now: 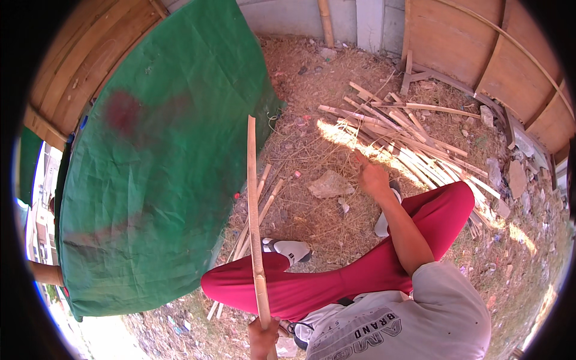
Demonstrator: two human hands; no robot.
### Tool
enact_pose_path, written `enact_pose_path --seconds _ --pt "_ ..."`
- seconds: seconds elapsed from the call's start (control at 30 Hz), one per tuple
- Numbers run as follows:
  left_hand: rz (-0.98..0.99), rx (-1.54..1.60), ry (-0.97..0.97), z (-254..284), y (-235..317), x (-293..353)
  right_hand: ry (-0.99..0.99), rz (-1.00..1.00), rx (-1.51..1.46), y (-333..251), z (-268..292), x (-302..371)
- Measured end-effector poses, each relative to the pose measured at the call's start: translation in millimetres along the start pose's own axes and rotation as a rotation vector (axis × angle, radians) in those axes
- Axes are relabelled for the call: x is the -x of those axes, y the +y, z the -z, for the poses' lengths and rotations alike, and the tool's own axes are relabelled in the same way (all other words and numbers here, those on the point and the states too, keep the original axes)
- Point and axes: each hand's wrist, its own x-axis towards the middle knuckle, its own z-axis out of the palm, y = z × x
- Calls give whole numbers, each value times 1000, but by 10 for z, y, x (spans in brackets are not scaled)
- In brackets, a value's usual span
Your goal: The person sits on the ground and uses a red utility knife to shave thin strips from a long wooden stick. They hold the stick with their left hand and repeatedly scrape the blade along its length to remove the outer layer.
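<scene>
While I watch remotely, left hand (258,339) grips strip (254,198) low, over left leg (234,282).
Right hand (374,179) is near the pile (409,141), which lies toward the ground's (321,219) far right corner; can't tell whether its fingers hold anything.

Left side: a green sheet (162,150) is standing as a broad barrier, closing off sideways reach. A long bamboo strip (253,198), its lower end in the left hand (263,339), is crossing over the left leg (237,281) and splitting the near space; loose strips (271,201) are lying just beside it. Between these and the right hand (373,178), open room is running over the littered ground (312,222), with only a flat stone (330,185) intruding. Ahead-right, a strip pile (420,143) is obstructing low passage; the right leg (447,207) is limiting room bodyward. Right-hand ground clearance is not reading reliably here.
</scene>
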Motion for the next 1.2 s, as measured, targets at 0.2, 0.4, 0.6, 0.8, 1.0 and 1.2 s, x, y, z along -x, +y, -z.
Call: enact_pose_path --seconds 0.2,0.4,0.6,0.8,1.0,1.2 --pt "-51 -26 -6 47 -45 -15 -3 -257 -12 -24 57 17" --pt "-100 -80 -42 -52 63 -25 -122 -58 68 225 -105 8" --pt "-175 2 -119 -278 185 -114 -33 148 -276 -317 18 213" --pt "-363 -358 -20 -381 113 -377 -100 293 -436 -590 180 437" --pt "-440 -152 -116 -498 47 -470 -152 289 -565 -676 180 482" --pt "-280 132 -309 -563 -24 -547 -329 248 -790 -705 -25 561"
